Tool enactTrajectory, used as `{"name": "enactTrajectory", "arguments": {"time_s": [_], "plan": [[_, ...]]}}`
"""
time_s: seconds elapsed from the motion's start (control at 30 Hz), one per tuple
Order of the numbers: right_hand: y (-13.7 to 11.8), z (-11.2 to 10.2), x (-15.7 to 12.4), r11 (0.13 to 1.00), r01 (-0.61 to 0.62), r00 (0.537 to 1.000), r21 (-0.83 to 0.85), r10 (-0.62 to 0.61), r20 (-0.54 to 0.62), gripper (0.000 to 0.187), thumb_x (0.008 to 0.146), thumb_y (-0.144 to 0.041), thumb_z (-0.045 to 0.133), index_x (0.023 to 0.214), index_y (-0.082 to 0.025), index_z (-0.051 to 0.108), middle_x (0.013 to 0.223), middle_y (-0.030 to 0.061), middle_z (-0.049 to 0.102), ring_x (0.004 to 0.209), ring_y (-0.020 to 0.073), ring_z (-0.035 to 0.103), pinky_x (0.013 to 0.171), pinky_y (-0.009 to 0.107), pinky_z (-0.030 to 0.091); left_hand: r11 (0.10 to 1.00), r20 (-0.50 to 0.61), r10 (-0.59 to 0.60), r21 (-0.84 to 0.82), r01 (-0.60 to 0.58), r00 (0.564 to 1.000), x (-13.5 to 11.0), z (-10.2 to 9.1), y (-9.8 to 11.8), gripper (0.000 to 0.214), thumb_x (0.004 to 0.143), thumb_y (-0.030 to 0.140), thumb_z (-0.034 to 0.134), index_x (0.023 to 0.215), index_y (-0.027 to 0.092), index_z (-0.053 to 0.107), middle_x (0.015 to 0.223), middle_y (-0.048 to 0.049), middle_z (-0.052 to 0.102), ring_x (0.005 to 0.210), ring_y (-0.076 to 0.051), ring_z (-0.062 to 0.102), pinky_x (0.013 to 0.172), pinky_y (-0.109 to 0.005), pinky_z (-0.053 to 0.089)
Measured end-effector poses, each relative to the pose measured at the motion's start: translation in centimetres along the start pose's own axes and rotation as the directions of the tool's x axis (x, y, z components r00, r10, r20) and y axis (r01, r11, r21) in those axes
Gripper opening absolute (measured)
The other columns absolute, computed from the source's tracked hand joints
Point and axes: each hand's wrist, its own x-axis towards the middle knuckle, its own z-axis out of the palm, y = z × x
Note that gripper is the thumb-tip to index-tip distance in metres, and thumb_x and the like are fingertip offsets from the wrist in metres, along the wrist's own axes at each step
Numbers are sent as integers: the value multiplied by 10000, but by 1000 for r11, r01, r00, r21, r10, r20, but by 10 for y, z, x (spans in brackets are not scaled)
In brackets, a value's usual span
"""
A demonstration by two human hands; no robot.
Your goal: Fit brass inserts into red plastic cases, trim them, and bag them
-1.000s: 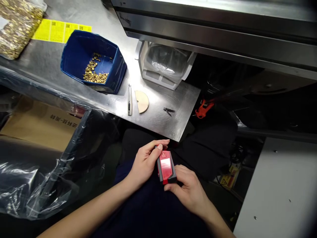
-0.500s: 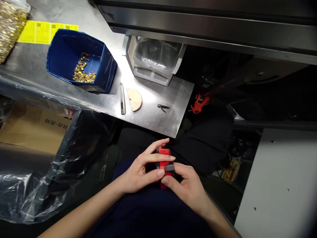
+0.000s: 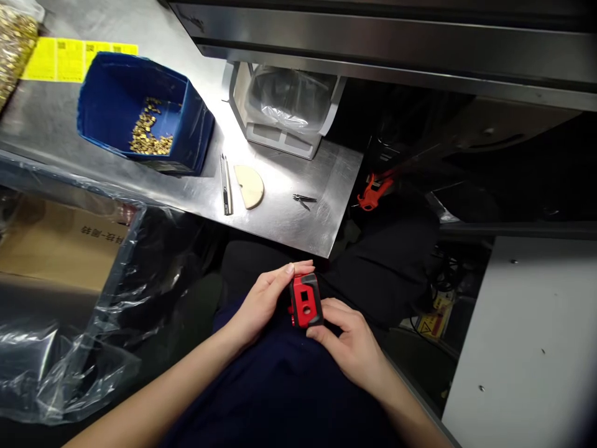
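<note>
Fingers (image 3: 282, 279) of the left hand (image 3: 259, 305) pinch the top of the red-and-black device (image 3: 305, 285), the right hand (image 3: 349, 335) its lower corner.

One left hand (image 3: 261, 303), one right hand (image 3: 352, 336), one device (image 3: 306, 297). On the worktop (image 3: 275, 224): one blue bin (image 3: 196, 134), one grey bin (image 3: 282, 140); near its front edge, one cutter (image 3: 226, 186), one half-disc (image 3: 250, 186); nearest its right corner, one clipper (image 3: 304, 199); further left, one bag (image 3: 13, 50), four labels (image 3: 69, 60).

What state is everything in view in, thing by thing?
Red device: held by left grip and right grip
Blue bin: open, brass bits inside
Gray bin: plastic bag inside
Cutter: lying flat, blade position unclear
Clipper: lever swung out
Half-disc: lying flat
Yellow labels: lying in a row
</note>
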Motion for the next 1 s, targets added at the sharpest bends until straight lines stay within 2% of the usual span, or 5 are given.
{"name": "enactTrajectory", "arguments": {"time_s": [0.3,0.53,0.67,0.83,1.0], "plan": [[-26,1,25,984,52,992,172,-31,-122,150,950,-301,709,842,-245,796,833,-14,724,785,149,642,742,255,472,957,-8,255,144,-251,967,0,-5,14,401,1091,408,378,1319,236,660,1294,-60,704,1203,-252,643,1053,-363,476],[-37,-3,40,969,-93,969,230,141,-203,235,926,-434,710,922,-221,810,780,-8,733,695,159,611,646,259,474,830,201,435,289,-477,878,-4,-5,17,400,1052,390,483,1393,227,614,1546,-89,458,1473,-291,365,1237,-404,293],[-36,-2,49,967,-108,978,231,145,-149,314,958,-479,645,992,-201,786,804,11,723,702,171,621,645,269,488,911,30,376,169,-375,926,1,3,21,299,1043,323,496,1162,209,746,1335,-77,646,1331,-263,533,1168,-355,371],[-29,2,49,976,-141,989,164,145,-9,307,998,-482,582,1135,-235,704,996,18,734,842,177,655,760,268,502,986,-247,29,-154,-68,969,15,8,23,344,1014,413,521,1064,184,774,1103,-65,733,1019,-232,664,888,-304,534],[-21,8,52,940,-175,981,293,191,-25,373,1008,-492,553,863,-178,693,774,9,667,734,155,602,704,255,468,947,-189,-124,-317,59,974,16,6,21,476,977,577,561,1254,213,690,1005,-64,710,698,-157,616,580,-247,514]]}}
